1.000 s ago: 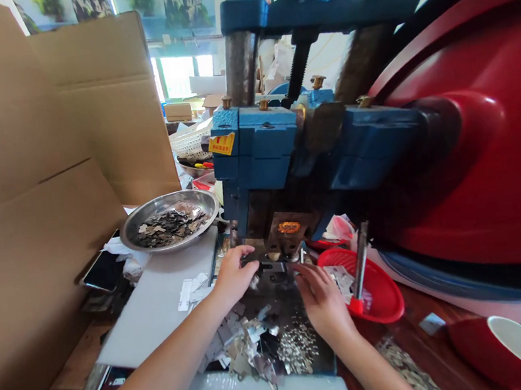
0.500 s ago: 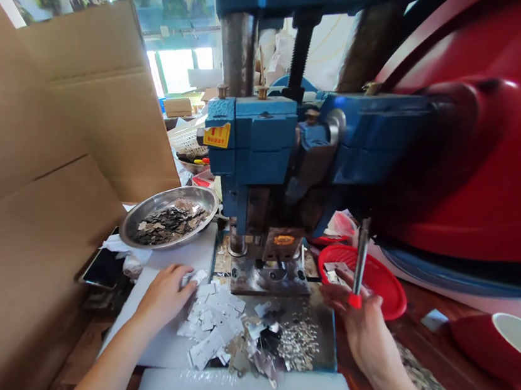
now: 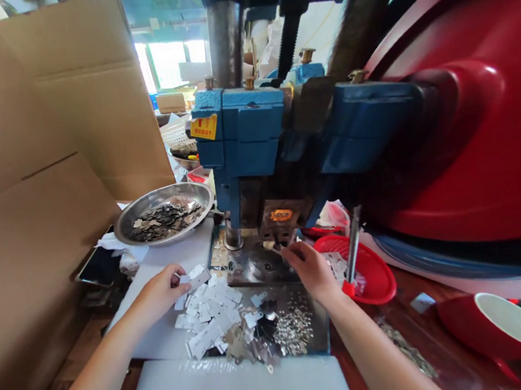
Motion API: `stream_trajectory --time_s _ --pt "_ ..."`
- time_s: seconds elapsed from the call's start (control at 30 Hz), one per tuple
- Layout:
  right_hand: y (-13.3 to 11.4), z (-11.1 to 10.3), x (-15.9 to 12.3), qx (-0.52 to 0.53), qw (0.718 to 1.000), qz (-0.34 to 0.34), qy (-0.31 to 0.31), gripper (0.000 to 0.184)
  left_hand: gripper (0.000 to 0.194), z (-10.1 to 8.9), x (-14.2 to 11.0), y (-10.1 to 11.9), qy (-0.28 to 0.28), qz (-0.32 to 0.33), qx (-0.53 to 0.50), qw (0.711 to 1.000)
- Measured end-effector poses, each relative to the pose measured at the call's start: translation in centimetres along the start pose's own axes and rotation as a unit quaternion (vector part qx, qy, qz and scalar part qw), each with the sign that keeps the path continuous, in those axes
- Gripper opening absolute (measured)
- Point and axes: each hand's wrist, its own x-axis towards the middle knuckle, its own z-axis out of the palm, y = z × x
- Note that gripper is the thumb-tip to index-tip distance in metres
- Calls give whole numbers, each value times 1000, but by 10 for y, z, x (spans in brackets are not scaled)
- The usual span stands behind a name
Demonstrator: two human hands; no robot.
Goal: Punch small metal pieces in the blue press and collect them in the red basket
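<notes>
My left hand (image 3: pixel 164 290) is closed, with a small flat metal plate (image 3: pixel 199 279) pinched at its fingertips. It hovers at the left edge of a pile of silvery metal plates (image 3: pixel 215 308). My right hand (image 3: pixel 315 272) reaches to the die (image 3: pixel 255 268) under the blue press (image 3: pixel 252 148). Its fingers are pinched together beneath the press head; what they hold, if anything, is too small to make out. Small cut metal bits (image 3: pixel 293 330) lie on the press bed in front of the die.
A steel dish (image 3: pixel 210 210) of dark metal pieces stands left of the press. A red basket (image 3: pixel 380 278) is at the right, with a red-gripped metal lever (image 3: pixel 355 250) over it. The large red wheel (image 3: pixel 462 132), cardboard (image 3: pixel 84 115) and a red mug (image 3: pixel 471 327) flank the workspace.
My left hand went from the die to the plate pile and took up a plate. My right hand left the die for the lever and basket, then came back to the die.
</notes>
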Motion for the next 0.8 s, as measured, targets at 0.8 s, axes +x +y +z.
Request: stream_trajectory --time_s 0.8 --pt "16 -14 -54 -297 912 -212 -188 17 27 36 -25 119 -40 34 -314 948"
